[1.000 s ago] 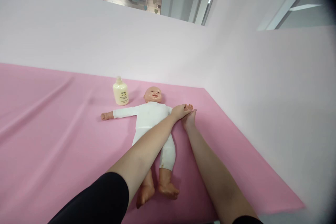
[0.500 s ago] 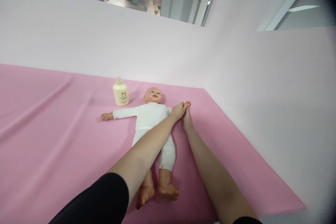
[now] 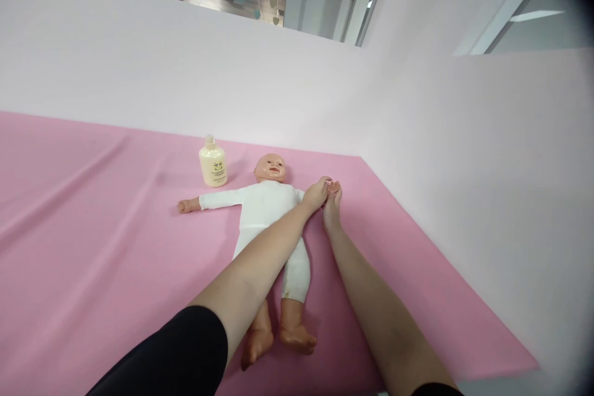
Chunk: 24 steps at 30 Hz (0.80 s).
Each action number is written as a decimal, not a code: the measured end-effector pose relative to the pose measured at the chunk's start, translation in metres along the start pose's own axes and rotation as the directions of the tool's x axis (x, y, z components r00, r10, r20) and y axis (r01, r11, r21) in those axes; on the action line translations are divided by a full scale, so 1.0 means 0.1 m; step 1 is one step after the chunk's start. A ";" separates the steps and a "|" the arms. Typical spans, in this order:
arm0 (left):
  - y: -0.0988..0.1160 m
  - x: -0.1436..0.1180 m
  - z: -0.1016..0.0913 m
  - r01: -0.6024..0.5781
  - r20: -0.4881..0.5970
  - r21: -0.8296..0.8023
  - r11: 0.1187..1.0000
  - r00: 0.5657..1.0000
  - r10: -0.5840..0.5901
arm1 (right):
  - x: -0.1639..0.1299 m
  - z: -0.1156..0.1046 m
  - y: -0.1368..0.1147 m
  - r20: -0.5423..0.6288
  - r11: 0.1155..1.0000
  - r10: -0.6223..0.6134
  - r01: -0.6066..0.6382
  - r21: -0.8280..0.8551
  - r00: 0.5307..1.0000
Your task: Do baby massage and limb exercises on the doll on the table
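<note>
A baby doll in a white suit lies on its back on the pink sheet, arms spread, bare feet toward me. My left hand reaches across the doll's body and wraps around the doll's outstretched arm on the right side. My right hand lies just beside it, fingers closed on the doll's small hand, which shows only as pink fingertips between my hands. The doll's other arm rests flat to the left. A cream lotion bottle stands upright left of the doll's head.
The pink sheet ends at an edge on the right, against a pale pink wall. Another pale wall runs along the back. My black sleeves show at the bottom of the view.
My right hand has slid up and a little left, closer to my left hand, lifting the doll's hand slightly. My left hand barely shifted.
</note>
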<state>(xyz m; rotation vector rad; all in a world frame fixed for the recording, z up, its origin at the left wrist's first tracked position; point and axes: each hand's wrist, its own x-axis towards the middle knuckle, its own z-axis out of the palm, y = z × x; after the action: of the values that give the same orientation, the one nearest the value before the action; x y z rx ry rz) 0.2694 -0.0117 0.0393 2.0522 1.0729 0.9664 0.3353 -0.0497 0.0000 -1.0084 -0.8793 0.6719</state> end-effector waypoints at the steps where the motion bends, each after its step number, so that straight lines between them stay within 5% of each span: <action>1: -0.01 0.01 0.01 -0.021 0.008 -0.014 1.000 1.000 0.021 | -0.01 0.01 -0.02 -0.012 1.000 0.003 -0.003 0.009 1.000; 7: -0.07 0.04 0.05 -0.083 0.045 -0.060 0.995 0.995 0.085 | -0.05 0.07 -0.14 -0.072 0.992 0.073 -0.065 0.111 0.995; 13: -0.06 0.02 0.04 -0.120 0.045 -0.065 0.991 0.991 0.123 | -0.06 0.05 -0.15 -0.126 0.997 0.010 0.000 0.082 0.992; 24: -0.01 -0.03 0.02 -0.071 0.135 0.172 0.983 0.990 0.048 | -0.05 0.01 -0.14 -0.190 0.999 -0.026 0.019 -0.038 0.981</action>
<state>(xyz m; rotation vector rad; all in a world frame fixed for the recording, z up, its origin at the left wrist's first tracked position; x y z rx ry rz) 0.2697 -0.0142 0.0364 2.2692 1.0652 0.7774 0.3329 -0.0585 0.0114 -1.0750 -0.7354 0.5322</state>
